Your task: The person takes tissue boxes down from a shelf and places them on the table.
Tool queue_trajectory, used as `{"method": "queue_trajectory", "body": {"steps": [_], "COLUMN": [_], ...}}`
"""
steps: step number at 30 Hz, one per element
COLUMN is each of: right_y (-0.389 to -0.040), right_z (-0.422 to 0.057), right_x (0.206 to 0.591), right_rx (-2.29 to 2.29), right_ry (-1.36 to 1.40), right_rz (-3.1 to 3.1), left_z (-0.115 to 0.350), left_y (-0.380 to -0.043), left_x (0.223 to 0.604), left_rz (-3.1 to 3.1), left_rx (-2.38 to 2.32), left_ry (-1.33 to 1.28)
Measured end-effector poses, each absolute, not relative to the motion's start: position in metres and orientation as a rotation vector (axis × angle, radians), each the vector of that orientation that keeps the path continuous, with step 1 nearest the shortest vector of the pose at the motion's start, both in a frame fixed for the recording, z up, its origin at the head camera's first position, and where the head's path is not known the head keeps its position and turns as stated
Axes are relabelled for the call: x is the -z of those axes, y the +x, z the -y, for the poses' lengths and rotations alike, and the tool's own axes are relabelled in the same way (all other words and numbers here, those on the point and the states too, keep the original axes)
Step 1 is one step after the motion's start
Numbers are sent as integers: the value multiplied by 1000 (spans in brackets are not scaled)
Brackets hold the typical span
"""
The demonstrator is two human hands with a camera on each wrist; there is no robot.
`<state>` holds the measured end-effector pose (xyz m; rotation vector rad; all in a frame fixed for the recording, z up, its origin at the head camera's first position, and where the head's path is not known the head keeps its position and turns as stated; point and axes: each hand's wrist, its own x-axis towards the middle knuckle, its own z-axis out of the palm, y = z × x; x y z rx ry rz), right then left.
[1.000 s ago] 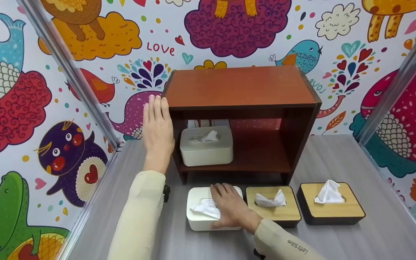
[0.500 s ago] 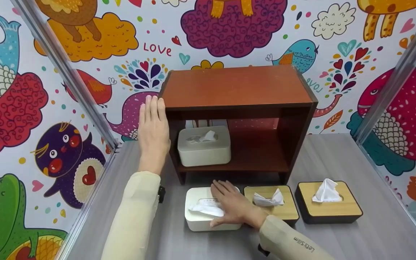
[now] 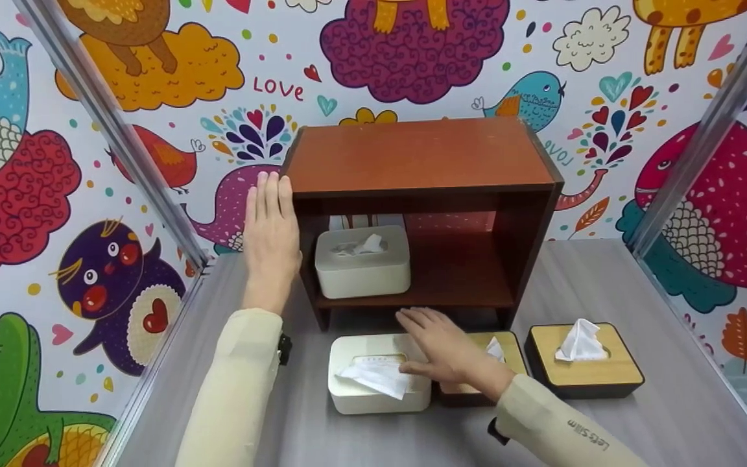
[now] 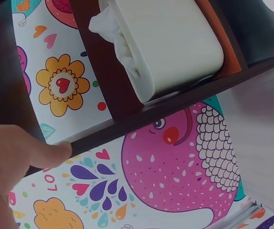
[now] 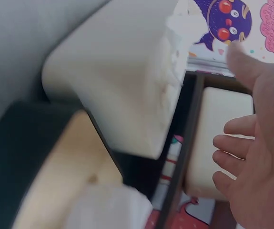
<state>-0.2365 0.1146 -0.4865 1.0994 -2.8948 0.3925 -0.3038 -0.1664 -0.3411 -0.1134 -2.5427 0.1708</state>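
My left hand, fingers straight, lies along the left side of a brown wooden shelf. Its thumb touches the front edge of the side panel in the left wrist view. A white tissue box with a tissue sticking out stands on the table before the shelf. Over its right edge hovers my right hand, fingers extended and holding nothing; the right wrist view shows it apart from the boxes. Beneath that hand and forearm, a dark tissue box with a wood-look top is partly hidden.
Another white tissue box sits in the left part of the shelf compartment. To the right on the grey table stands a second wood-topped tissue box. Patterned walls and metal posts enclose the table.
My right hand has lifted off the front white tissue box and shifted right, partly over the neighbouring wood-topped box. My left hand keeps its place against the shelf.
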Motion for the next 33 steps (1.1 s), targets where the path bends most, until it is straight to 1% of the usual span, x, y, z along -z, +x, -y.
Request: {"method": "queue_trajectory", "body": {"steps": [12, 21, 24, 27, 30, 33], "right_y": [-240, -238, -236, -235, -235, -237], "right_z": [-176, -219, -236, -254, -272, -286], "right_x": [450, 418, 408, 401, 394, 384], "right_rx": [-370, -372, -361, -346, -337, -323], "right_ry": [909, 703, 646, 589, 523, 427], "right_rz": [2764, 2810, 2829, 2877, 2936, 2993], "left_z": [169, 165, 164, 160, 156, 150], "left_y": [-302, -297, -295, -293, -291, -291], "left_x": [351, 375, 388, 402, 415, 424], "left_rz": [2492, 2314, 2212, 2157, 2222, 2365], "left_rx": [-124, -9, -29, -20, -21, -33], "left_ry": [-131, -176, -266, -412, -521, -555]}}
